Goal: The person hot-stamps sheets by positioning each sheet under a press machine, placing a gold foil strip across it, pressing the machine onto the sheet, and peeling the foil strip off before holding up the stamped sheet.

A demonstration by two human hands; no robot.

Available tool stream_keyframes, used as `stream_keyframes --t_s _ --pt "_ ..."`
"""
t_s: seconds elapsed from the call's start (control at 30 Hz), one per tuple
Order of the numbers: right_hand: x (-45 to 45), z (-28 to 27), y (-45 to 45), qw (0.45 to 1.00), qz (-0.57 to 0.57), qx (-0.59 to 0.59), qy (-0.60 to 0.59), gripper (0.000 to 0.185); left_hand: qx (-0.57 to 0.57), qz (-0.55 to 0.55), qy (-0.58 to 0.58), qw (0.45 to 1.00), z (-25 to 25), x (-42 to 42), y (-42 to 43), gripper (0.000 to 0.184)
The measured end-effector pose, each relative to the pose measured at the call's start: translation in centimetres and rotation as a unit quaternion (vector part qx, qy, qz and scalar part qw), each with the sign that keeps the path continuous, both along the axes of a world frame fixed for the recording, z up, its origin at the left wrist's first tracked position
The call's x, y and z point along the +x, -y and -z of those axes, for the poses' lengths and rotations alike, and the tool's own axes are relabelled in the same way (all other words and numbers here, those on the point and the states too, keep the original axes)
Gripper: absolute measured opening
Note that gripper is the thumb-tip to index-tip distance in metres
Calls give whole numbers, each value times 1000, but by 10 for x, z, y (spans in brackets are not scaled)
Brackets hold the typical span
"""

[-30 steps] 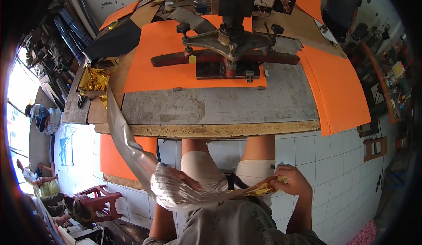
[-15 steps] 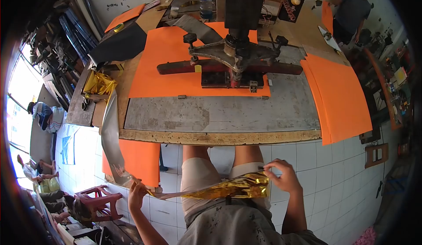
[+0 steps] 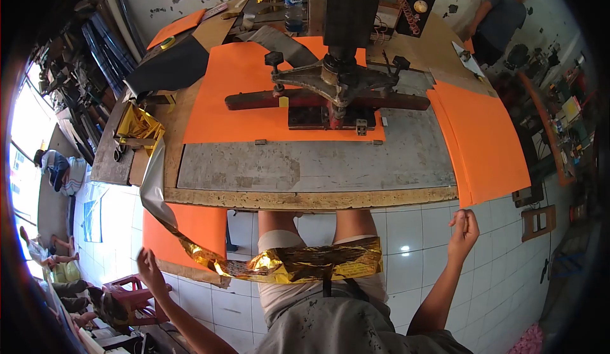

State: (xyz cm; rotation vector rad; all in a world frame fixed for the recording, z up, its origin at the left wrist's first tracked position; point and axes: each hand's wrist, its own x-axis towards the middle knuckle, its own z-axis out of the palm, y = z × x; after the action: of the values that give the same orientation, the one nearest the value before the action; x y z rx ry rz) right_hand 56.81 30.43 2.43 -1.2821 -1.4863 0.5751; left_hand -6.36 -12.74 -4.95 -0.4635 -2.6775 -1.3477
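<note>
A long strip of gold foil [image 3: 330, 262] lies across the person's lap, its silvery side [image 3: 154, 185] showing where it runs over the table's left front edge. It leads up to crumpled gold foil [image 3: 138, 124] on the table. My left hand [image 3: 150, 271] is raised left of the strip, fingers a little apart and nothing visible in them. At the right, clear of the strip's end, my right hand [image 3: 464, 227] has its fingers curled in, with nothing visible in them. It is just below the orange sheets [image 3: 486, 144].
A press head [image 3: 337, 77] stands over an orange sheet [image 3: 222, 93] and a grey metal plate [image 3: 286, 170]. Behind it is a water bottle [image 3: 293, 4]. Another person [image 3: 502, 14] stands at the back right. A red stool [image 3: 136, 300] is at lower left.
Both my hands have let go of the foil and moved outward, the left one to the left and the right one up and right. The strip now lies flatter over the lap.
</note>
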Motion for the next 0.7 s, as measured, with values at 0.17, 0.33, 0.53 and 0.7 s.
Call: stream_keyframes --t_s 0.17,0.33,0.53,0.7 --pt "-41 -20 -18 994 -20 64 84 17 116 88 -90 985 -79 15 -102 34" --pt "-112 -41 -60 959 -141 79 233 21 83 200 -121 969 -110 14 -209 25" --pt "-163 -5 -152 929 -145 95 328 31 -93 238 -135 957 -98 -13 -297 44" --pt "-195 -2 -179 922 -114 40 368 39 -239 203 -201 928 -84 -29 -337 51"
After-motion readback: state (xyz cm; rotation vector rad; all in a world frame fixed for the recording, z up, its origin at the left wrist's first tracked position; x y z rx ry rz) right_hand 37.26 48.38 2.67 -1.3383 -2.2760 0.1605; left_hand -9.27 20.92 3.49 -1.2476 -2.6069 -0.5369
